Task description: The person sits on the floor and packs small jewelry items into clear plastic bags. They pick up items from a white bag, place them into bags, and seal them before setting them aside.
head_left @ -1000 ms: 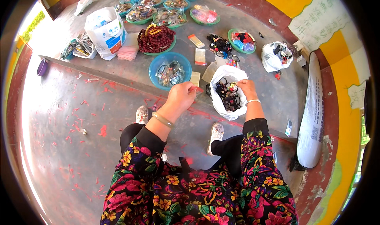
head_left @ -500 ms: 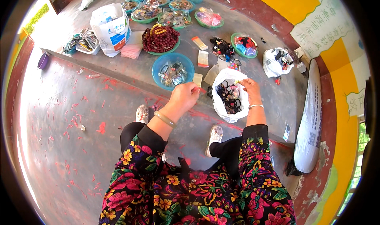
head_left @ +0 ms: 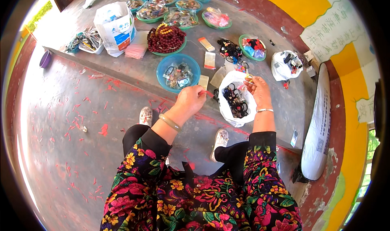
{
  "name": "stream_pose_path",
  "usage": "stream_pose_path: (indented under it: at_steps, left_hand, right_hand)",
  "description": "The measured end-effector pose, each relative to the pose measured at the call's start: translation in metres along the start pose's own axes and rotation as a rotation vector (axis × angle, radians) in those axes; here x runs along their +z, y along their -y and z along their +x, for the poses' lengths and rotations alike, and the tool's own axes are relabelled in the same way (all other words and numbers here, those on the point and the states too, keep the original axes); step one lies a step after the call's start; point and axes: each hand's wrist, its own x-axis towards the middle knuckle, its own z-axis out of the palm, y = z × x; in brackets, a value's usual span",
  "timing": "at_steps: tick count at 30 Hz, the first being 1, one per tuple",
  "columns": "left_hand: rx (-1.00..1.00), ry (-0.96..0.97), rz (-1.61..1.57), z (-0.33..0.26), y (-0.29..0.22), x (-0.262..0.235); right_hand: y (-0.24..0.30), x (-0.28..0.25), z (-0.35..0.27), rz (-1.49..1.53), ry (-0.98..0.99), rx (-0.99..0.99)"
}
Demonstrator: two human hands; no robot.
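Observation:
My left hand point(head_left: 189, 101) is closed in a pinch near the blue basin point(head_left: 163, 83). A thin red strip point(head_left: 208, 93) sticks out from its fingertips. On the right, my right hand point(head_left: 261, 92) pinches a small yellow loop point(head_left: 249, 79) above the rim of an open white plastic bag point(head_left: 224, 109). Black hair ties point(head_left: 239, 107) and a few pinkish pieces fill that bag. Inside the blue basin lie small clear packets point(head_left: 178, 74). The exact kind of the yellow loop is too small to make out.
Dark red beads point(head_left: 165, 39) heap in a green basin beyond. Several basins of packets point(head_left: 178, 17) stand farther back. A white bag point(head_left: 115, 29) and pink sheets point(head_left: 136, 51) are at left. A second white bag point(head_left: 280, 66) stands right. Red scraps point(head_left: 104, 129) litter the floor.
My right hand has turned and lifted slightly, and the yellow loop shows more plainly above the bag. My left hand stays almost in place with the red strip.

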Motion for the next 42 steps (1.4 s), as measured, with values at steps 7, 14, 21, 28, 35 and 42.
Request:
stream_pose_path:
  at_steps: [7,14,21,28,35,42]
  left_hand:
    - [-0.129,0.206,-0.157,0.001,-0.011,-0.012]
    - [-0.199,0.423,-0.781,0.000,-0.004,-0.011]
    - [-0.104,0.456,-0.962,-0.005,-0.011,-0.015]
    - [-0.101,0.404,-1.114,-0.006,-0.012,-0.021]
    - [-0.162,0.391,-1.249,-0.003,-0.013,-0.040]
    - [-0.151,0.429,-1.306,-0.001,-0.007,-0.049]
  right_hand:
    - [0.021,0.037,-0.029,0.099,0.207,0.008]
    - [0.025,0.083,-0.052,0.331,0.348,0.148]
    - [0.008,0.108,-0.052,0.350,0.411,0.239]
    - [0.013,0.109,-0.051,0.188,0.399,0.201]
    - [0.024,0.095,-0.052,-0.157,0.514,0.037]
    - [0.024,0.108,-0.066,-0.168,0.697,-0.099]
